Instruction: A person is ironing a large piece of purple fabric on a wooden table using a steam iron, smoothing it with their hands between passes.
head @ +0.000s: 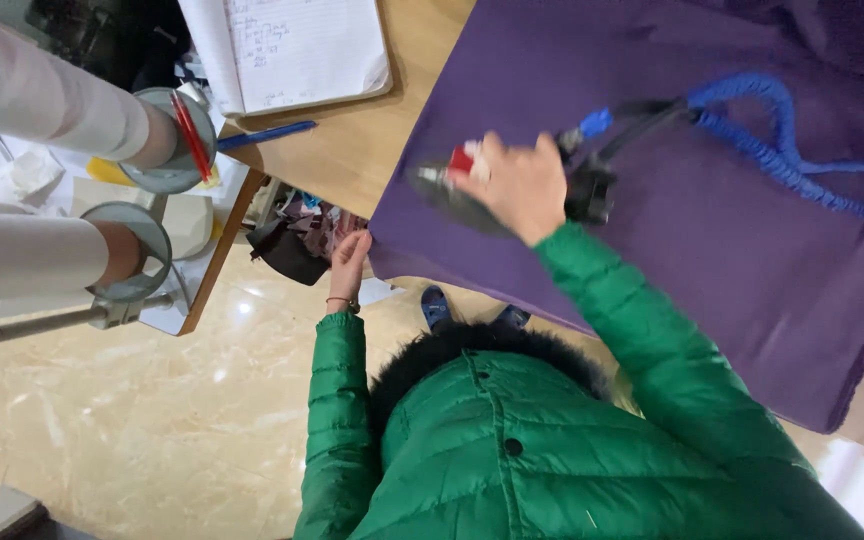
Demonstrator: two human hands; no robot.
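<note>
irons 1 [472, 195] | purple cloths 1 [712, 260] | notebooks 1 [297, 45] | blue pens 1 [267, 134]

Matt purple cloth [712, 250] (softly napped), glossy stone floor [132, 420].

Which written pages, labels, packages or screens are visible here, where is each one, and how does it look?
Open white lined notebook: top centre, on the wooden table, handwriting on its pages.
Small red and white label: on the dark steam iron under the right hand, on the purple cloth.
No screens or packages show.
</note>
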